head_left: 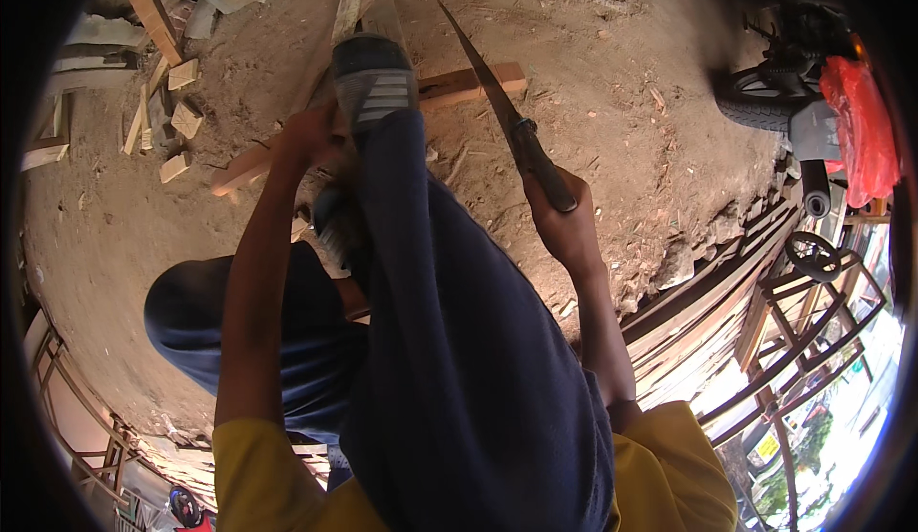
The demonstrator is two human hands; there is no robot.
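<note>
On the bare dirt ground (612, 44) ahead of the person lay a reddish wooden beam (478, 86), slanting from lower left to upper right, its middle hidden behind a dark shoe (378, 78) with grey stripes. Other lengths of wood (382, 18) showed beyond the toe. The right hand (564, 221) was closed around the dark handle of a saw (492, 87), with the blade pointing up and slightly left. The blade stood to the right of the shoe and seemed to pass in front of the beam's right part; whether they touched could not be told. The left hand (311, 138) was on the other side of the shoe, at the left part of the beam. It was dim and partly blurred, so whether its fingers were clamped on the wood could not be told.

Dark blue trousers (430, 341) covered the person's legs, and yellow sleeves (258, 465) the upper arms. Off to the left, several small wood blocks (186, 119) lay scattered near longer pieces. At the upper right, a red plastic bag (861, 130) hung beside a motorbike (765, 83), and below it long boards (717, 293) lay piled together.
</note>
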